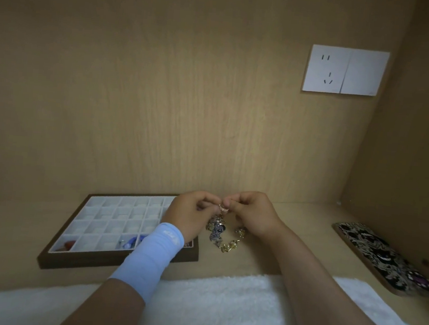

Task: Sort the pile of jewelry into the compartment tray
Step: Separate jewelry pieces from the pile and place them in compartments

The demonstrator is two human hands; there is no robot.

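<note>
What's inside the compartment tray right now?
Mostly bare white cells; a red piece front-left, a blue piece mid-front. The left hand and sleeve cover right cells of the tray.

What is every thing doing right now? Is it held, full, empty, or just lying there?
Left hand: curled, pinching.
Right hand: curled, pinching.
Gold piece: pinched between both hands.
Compartment tray: mostly empty; a few near cells filled.
Jewelry pile: tangled, lying right of the tray.
Wall socket: nothing plugged in.
Patterned phone case: lying flat, pattern up.
</note>
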